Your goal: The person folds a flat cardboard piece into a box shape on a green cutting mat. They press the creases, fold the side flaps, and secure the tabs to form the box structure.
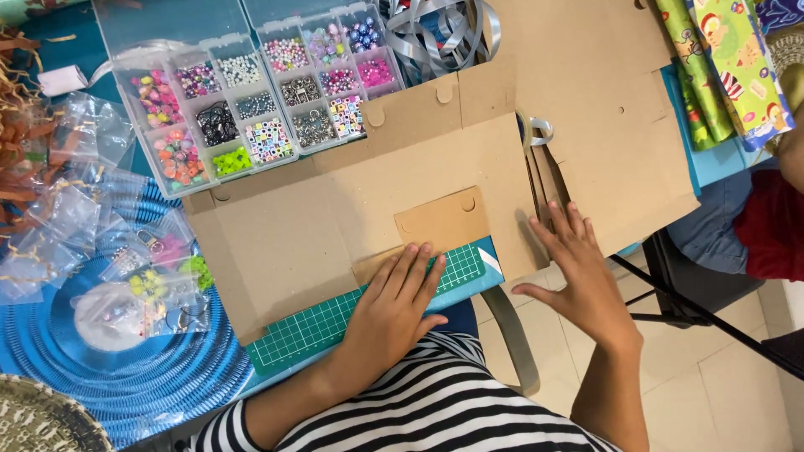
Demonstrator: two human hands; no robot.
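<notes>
On the teal table (712, 163), flat cardboard (335, 218) under both open hands (394, 305), tiled floor (737, 393) beside.

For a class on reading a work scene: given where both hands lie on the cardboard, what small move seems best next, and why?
Probably press the left hand down and fold the flap along its crease. That hand lies flat on the cardboard over the green mat, while the right hand rests at the sheet's right edge, steadying it.

Bright, even, diffuse light overhead; soft short shadows under both hands on the cardboard sheet (335, 218). Faint glare on the bead organiser (251, 109) lids. Sharp throughout, slight wide-angle bowing near frame edges.
</notes>
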